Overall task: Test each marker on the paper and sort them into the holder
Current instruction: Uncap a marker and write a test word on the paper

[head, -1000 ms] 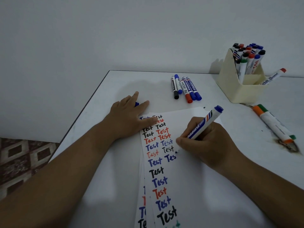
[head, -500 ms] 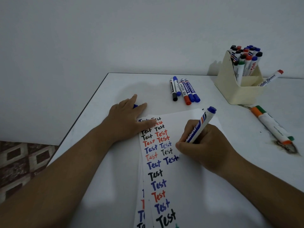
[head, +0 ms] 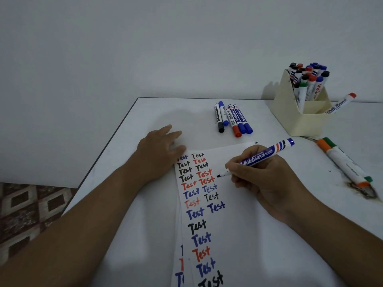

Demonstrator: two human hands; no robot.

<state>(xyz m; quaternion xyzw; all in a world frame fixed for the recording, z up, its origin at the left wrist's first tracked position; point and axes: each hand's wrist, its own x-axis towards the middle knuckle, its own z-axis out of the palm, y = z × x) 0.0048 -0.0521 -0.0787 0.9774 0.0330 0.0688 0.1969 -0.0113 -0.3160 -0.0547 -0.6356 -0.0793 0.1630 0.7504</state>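
My right hand (head: pixel 263 179) grips an uncapped blue whiteboard marker (head: pixel 261 157), its dark tip just above the white paper (head: pixel 238 235) beside the second column of "Test" words. My left hand (head: pixel 159 150) lies flat on the paper's top left corner; whether it holds anything cannot be seen. The paper carries many "Test" words in black, red and blue. A cream holder (head: pixel 298 117) stands at the back right, with several markers upright in it. Several more markers (head: pixel 232 119) lie side by side beyond the paper.
A red-capped marker (head: pixel 339 103) leans behind the holder. Two thick markers, orange and green (head: pixel 346 162), lie at the right by a dark burnt stain (head: pixel 362 189). The table's left edge (head: pixel 107 150) drops to patterned floor. More sheets stick out under the paper.
My right hand has lifted the marker off the fresh blue "Test" and moved it up the paper, tilting it flatter. My left hand has stayed on the paper's corner.
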